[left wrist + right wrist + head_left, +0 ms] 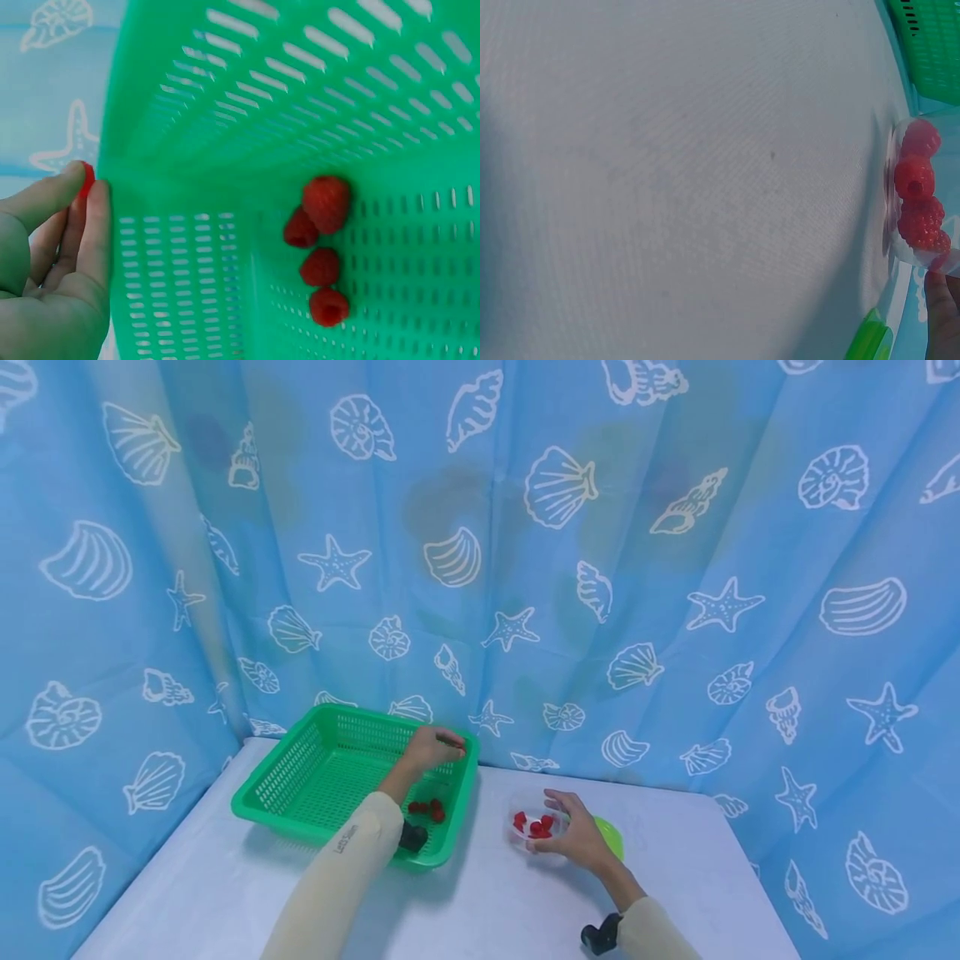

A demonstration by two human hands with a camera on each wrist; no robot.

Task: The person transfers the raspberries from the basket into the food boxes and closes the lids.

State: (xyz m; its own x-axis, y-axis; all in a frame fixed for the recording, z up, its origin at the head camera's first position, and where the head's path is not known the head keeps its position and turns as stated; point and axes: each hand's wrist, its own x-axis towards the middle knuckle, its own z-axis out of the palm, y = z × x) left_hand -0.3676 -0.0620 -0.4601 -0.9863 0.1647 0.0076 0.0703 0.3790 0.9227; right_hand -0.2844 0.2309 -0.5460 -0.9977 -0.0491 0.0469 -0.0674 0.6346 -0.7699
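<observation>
My left hand (432, 748) is over the far right corner of the green basket (258, 811), pinching a raspberry (88, 180) between thumb and fingertips. Several more raspberries (321, 268) lie on the basket floor at its right end. On the table to the right, my right hand (576, 837) grips the side of a clear plastic container (517, 806), thumb at the near side and fingers at the far side. Inside that container sit several raspberries (919, 187). In the right wrist view only a finger (939, 315) shows at the container's edge.
A bright green lid (611, 837) lies on the white table (690, 868), partly behind my right hand. Behind the table hangs a blue curtain (525, 568) with white shell prints. The basket's raised rim stands between its raspberries and the container.
</observation>
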